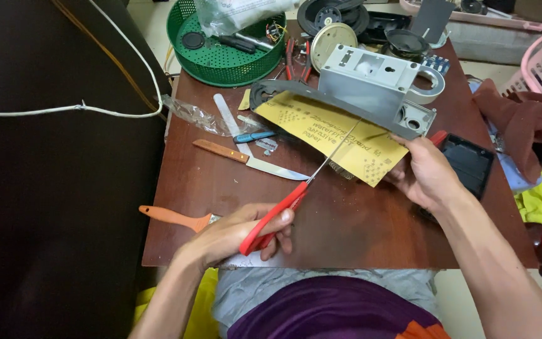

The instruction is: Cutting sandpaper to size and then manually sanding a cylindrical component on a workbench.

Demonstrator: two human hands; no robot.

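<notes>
Head view: left hand (239, 232) is gripping the red-handled scissors (296, 191), fingers closed through the handle loops. Scissors' long axis is running diagonally, handles low by the left hand, blades pointing up and away toward the right hand; the blades are lying across the yellow sandpaper sheet (334, 135), tips reaching roughly its middle. Can't tell how far the blades are parted. Right hand (425, 172) is pinching the sheet's near right corner, fingers closed on the paper, holding it up off the brown table (359, 232). Sheet's long axis is running from far left down toward the right hand, printed backing facing up. Just beyond the sheet, a grey plastic housing (371, 85) is sitting, touching or overlapping the paper's far edge. Between the hands and further left: a wooden-handled knife (246, 160), blade pointing toward the right hand, and a blue-handled tool (253, 136). Orange-handled brush (174, 218) is lying just left of the left hand, partly hidden behind it. Black tray (468, 163) is sitting just right of the right hand. Green basket (221, 47) is sitting at the far left corner, well apart from both hands.
</notes>
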